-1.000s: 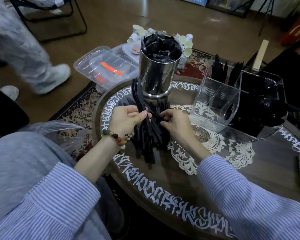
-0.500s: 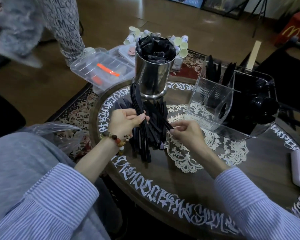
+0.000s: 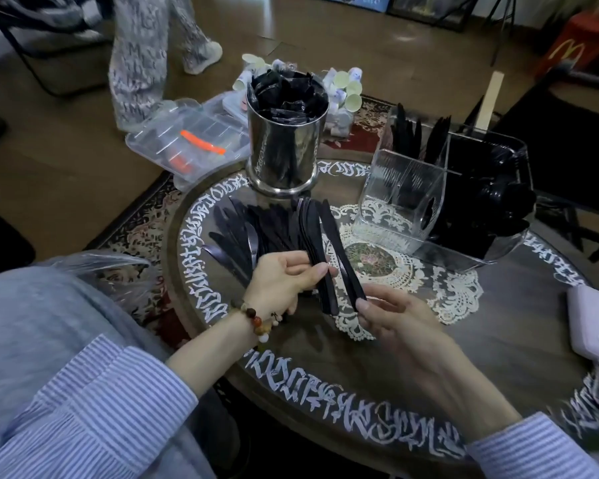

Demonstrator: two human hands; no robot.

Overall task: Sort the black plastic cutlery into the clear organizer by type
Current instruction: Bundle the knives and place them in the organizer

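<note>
My left hand (image 3: 284, 281) grips a bundle of black plastic knives (image 3: 313, 243) by their handles, blades pointing away toward the steel canister. My right hand (image 3: 388, 314) pinches the handle end of a single black knife (image 3: 339, 250) just right of the bundle. More loose black knives (image 3: 236, 233) fan out on the table left of the bundle. The clear organizer (image 3: 405, 198) stands at the right, its rear and right compartments holding black cutlery (image 3: 481, 202), its front compartment nearly empty.
A steel canister (image 3: 284, 150) stuffed with black wrappers stands at the back of the round wooden table (image 3: 325, 357). A clear lidded box (image 3: 187, 140) and small cups lie behind it. A lilac case (image 3: 595, 323) sits at the right edge. A person's legs cross the floor behind.
My right hand has pulled one knife out of the pile and drawn back toward me. My left hand has gathered the bundle and lifted it slightly. The person behind walked to the right.
</note>
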